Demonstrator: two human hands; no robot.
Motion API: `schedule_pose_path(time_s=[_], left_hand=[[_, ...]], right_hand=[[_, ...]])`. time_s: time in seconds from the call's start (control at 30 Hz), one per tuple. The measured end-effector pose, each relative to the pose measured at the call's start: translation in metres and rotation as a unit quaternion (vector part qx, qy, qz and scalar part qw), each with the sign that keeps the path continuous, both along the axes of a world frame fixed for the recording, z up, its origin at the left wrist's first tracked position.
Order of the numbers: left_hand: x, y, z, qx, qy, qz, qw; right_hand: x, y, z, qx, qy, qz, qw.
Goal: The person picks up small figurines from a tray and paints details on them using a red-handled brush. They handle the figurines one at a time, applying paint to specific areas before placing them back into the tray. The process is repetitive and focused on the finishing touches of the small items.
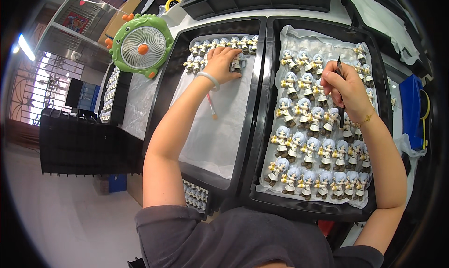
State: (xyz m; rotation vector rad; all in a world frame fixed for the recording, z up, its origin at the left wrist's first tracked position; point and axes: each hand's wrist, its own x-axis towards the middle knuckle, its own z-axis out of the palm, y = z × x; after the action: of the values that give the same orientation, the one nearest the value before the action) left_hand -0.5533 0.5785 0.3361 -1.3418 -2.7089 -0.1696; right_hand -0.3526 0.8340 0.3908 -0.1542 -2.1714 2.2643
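My left hand reaches over the back of the left black tray. Thumb and forefinger sit around a small light-haired figurine at the right end of a row. More figurines of the same kind stand in rows beside and behind it. Over the right black tray, my right hand is closed around a thin black pen-like tool, its pointed end upward. Many matching figurines lie in rows on white sheeting below, some hidden by my right hand and forearm.
A thin brush with a pinkish handle lies on the left tray's white liner. A green animal-shaped fan stands at the back left. Another black tray is beyond both trays; a blue bin is at the far right.
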Motion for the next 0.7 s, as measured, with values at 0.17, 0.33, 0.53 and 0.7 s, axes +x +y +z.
schedule_pose_path(time_s=[0.17, 0.33, 0.53, 0.7], left_hand=[[-0.004, 0.0, -0.009, -0.007, 0.041, 0.008, 0.999], [-0.002, 0.01, 0.008, -0.047, 0.067, 0.001, 0.997], [0.027, 0.132, 0.071, 0.179, 0.065, -0.207, 0.96], [0.055, 0.264, 0.03, 0.108, 0.016, -0.261, 0.959]], right_hand=[[0.002, -0.002, 0.004, -0.006, 0.002, -0.006, 1.0], [0.005, -0.003, 0.011, 0.019, 0.041, -0.007, 0.999], [0.009, -0.005, 0.009, 0.033, 0.099, 0.076, 0.992], [0.015, -0.002, 0.017, -0.066, 0.117, 0.109, 0.985]])
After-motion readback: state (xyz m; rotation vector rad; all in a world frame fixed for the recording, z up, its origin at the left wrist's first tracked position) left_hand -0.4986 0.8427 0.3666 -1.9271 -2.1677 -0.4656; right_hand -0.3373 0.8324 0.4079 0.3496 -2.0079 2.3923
